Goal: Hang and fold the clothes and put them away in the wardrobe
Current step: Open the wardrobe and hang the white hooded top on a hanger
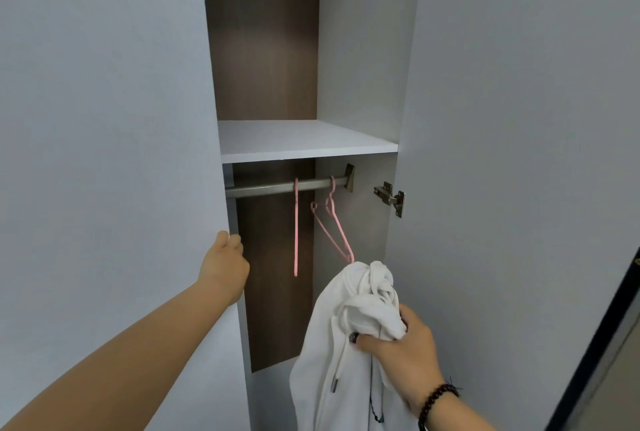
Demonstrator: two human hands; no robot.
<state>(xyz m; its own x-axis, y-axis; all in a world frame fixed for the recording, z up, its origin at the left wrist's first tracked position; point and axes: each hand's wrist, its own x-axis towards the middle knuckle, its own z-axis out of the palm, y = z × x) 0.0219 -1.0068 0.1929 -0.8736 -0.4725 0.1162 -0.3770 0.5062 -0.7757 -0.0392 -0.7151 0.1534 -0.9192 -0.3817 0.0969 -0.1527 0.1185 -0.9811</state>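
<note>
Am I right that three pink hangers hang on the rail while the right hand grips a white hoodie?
Not quite: the head view shows two pink hangers on the rail, not three. The right hand does grip the white hoodie.

Left hand fingertips hidden behind door edge. Right hand fingers buried in white garment; garment's lower part cut off at bottom edge. Right hanger bottom end hidden behind garment. Rail left end hidden by door.
</note>
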